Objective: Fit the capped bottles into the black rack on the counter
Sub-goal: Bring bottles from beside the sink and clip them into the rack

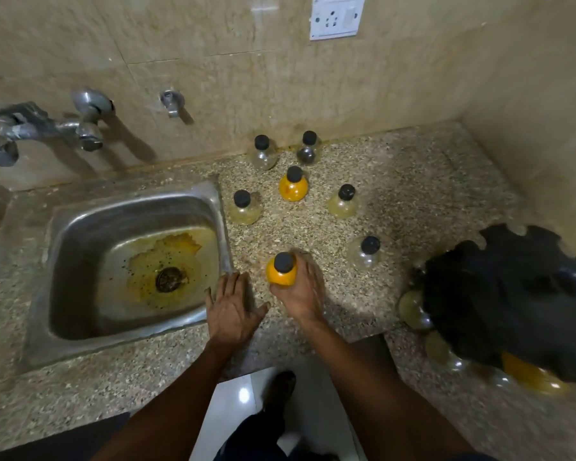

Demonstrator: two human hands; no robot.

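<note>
My right hand [301, 291] grips an orange bottle with a black cap [281, 269], upright on the speckled counter [413, 201]. My left hand [231, 306] lies flat and open on the counter beside the sink's right rim. Several more black-capped bottles stand farther back: a second orange one [293, 186], pale yellow ones [245, 207] [345, 201], and clear ones [264, 153] [308, 148] [366, 256]. The black rack [512, 301] sits at the right edge, with several bottles [413, 309] partly hidden under it.
A steel sink [80, 294] with orange stains fills the left of the counter, with taps [47, 128] on the tiled wall above it. A wall socket [336, 16] is at top centre. A side wall closes the right. My foot shows on the floor below.
</note>
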